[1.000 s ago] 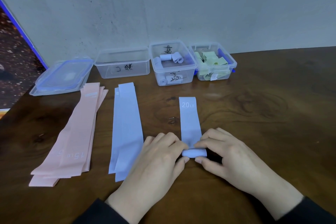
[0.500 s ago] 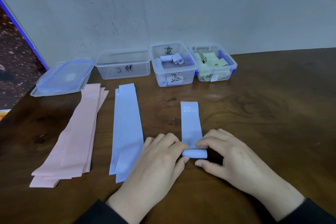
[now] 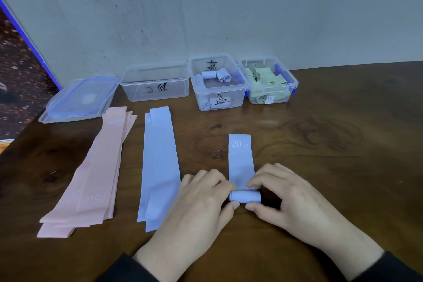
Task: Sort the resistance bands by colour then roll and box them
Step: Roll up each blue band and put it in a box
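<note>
A light blue band marked "20 LB" lies flat on the wooden table, its near end wound into a small roll. My left hand pinches the roll's left end and my right hand pinches its right end, thumbs in front. To the left lie a pile of flat blue bands and a pile of flat pink bands. At the back stand an empty clear box, a box with rolled blue bands and a box with pale green bands.
Clear lids with blue clips are stacked at the back left near the table's corner. A grey wall rises right behind the boxes. Bare wood stretches to the right of my hands.
The roll has grown a little and the flat part of the blue band has become shorter, its "20 LB" end drawn nearer to my hands. Both hands stay in place.
</note>
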A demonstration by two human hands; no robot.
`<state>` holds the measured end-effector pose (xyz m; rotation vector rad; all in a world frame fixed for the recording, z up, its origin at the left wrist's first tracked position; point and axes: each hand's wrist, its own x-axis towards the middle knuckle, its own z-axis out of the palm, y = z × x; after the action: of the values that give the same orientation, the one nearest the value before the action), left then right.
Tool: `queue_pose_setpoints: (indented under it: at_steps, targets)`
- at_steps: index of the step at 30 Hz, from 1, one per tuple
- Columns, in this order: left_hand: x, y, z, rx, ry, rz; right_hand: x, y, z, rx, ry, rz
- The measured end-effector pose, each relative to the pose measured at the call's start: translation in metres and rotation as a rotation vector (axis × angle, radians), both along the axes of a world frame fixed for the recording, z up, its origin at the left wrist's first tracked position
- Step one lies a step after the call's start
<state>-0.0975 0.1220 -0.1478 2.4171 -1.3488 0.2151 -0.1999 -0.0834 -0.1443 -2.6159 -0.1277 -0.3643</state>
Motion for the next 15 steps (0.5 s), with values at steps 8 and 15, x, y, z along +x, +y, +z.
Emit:
queue_pose_setpoints:
  at_steps: [8, 15]
  targets:
    - [-0.0007, 0.0008, 0.0008, -0.017, 0.018, -0.003, 0.0014, -0.0004, -0.0018, -0.012, -0.002, -0.009]
    - [-0.0008, 0.0002, -0.0005, -0.03, 0.019, 0.016, 0.0019, -0.0006, -0.0015, -0.012, 0.019, -0.019]
